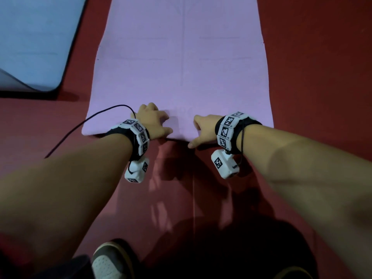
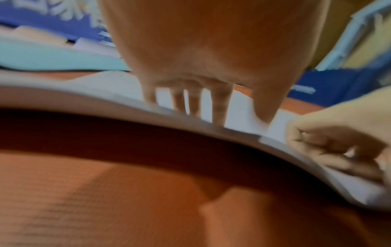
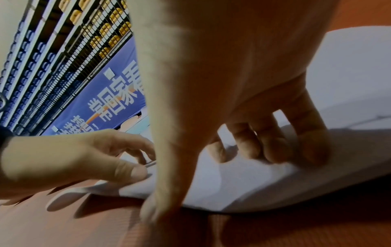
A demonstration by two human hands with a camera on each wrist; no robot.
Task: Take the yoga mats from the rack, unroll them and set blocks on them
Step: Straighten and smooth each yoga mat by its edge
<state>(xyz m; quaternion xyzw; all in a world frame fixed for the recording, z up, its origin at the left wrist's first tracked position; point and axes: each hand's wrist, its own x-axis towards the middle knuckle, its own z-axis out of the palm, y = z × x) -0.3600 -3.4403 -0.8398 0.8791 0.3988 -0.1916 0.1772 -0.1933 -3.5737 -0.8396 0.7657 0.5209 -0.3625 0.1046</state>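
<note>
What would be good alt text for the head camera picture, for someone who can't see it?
Seen from above, a person's left hand and right hand press down on the near end of an unrolled pink yoga mat on a red floor. A light blue mat lies to the left.

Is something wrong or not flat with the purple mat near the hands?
Yes. The purple mat's near edge lifts off the red floor, casting a dark shadow beneath, where the left hand and right hand touch it.
</note>
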